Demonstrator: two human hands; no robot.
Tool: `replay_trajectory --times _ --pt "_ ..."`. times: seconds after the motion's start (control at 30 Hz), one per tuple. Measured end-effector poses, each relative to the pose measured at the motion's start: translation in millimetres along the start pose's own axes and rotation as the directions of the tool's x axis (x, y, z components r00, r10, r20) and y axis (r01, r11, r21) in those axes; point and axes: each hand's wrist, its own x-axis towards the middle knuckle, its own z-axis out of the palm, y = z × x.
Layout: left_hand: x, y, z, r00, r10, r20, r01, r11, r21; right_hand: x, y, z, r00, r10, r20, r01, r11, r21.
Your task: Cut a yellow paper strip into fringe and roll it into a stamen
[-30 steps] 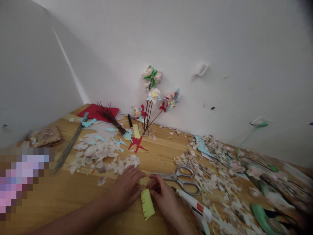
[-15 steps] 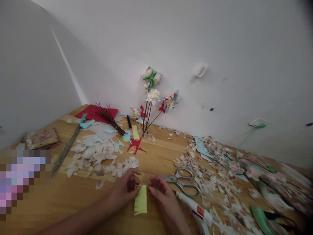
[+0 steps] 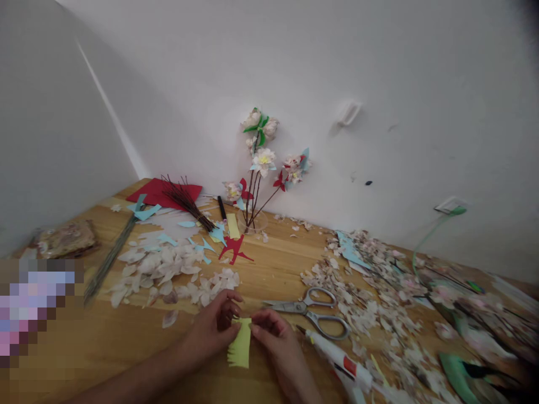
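Note:
A yellow paper strip (image 3: 241,349), cut into a fringe along its left edge, hangs down between my hands. My left hand (image 3: 223,322) pinches its upper left corner between thumb and fingers. On the other side, my right hand (image 3: 272,331) has thumb and forefinger closed on the strip's upper right edge. Just right of my right hand lie silver scissors (image 3: 309,308) with their blades apart. Close below them is a white glue gun (image 3: 337,359) with a red patch, its dark nozzle toward my hand.
White petals (image 3: 164,264) are heaped at left, with more petals (image 3: 366,297) scattered right. Paper flowers on twigs (image 3: 255,191) stand in a clear holder by the wall. Red paper scraps (image 3: 234,249), brown twigs (image 3: 189,207) and green wires (image 3: 113,252) lie behind. A green cable (image 3: 415,252) runs to the wall.
My right hand has moved left and now grips the yellow strip's right edge, where before it was apart from it. The strip has shifted slightly left in my left hand.

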Motion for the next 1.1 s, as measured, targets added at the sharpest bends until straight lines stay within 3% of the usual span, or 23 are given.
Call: replay_trajectory --times 0.57,1.1 --pt "1.8 -2.5 0.2 0.999 -0.039 0.019 0.041 0.993 -0.11 1.8 0.3 2.4 0.995 -0.052 -0.082 0.044 0.994 -0.099" --pt "3.2 -2.9 -0.2 0.999 -0.039 -0.02 0.039 0.999 -0.023 4.6 3.8 3.6 0.995 -0.059 -0.078 0.049 0.992 -0.119"
